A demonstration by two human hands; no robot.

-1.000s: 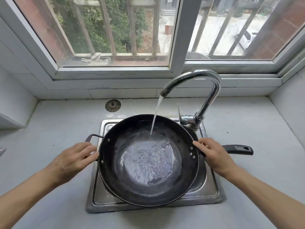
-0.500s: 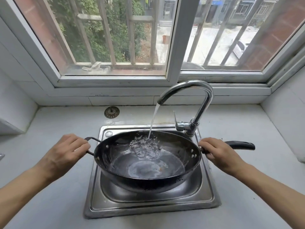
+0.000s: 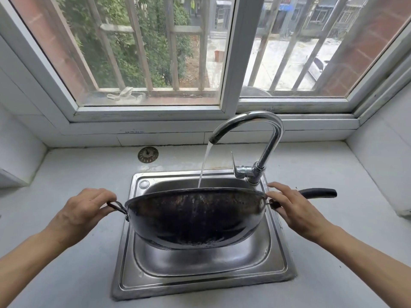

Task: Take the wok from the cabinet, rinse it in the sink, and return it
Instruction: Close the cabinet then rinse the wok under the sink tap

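The rinsing step is in hand: the wok (image 3: 193,218), tipped away over the sink (image 3: 200,276), is gripped by the left hand (image 3: 82,214) at its loop handle (image 3: 116,206) at 9 o'clock and by the right hand (image 3: 295,210) at its long handle (image 3: 318,193) at 3 o'clock, so draining and shutting the running faucet (image 3: 255,138) are probably called for next.

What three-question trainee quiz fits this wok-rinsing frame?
1. True or false: the wok is tipped so its dark underside faces the camera.
2. What does the left hand grip? A) loop handle B) tap lever C) sink rim
3. Fill in: water runs from the ____ down behind the wok's rim into the sink.

Key: 1 true. 2 A: the loop handle; the right hand holds the long handle near the rim. 3 tap.
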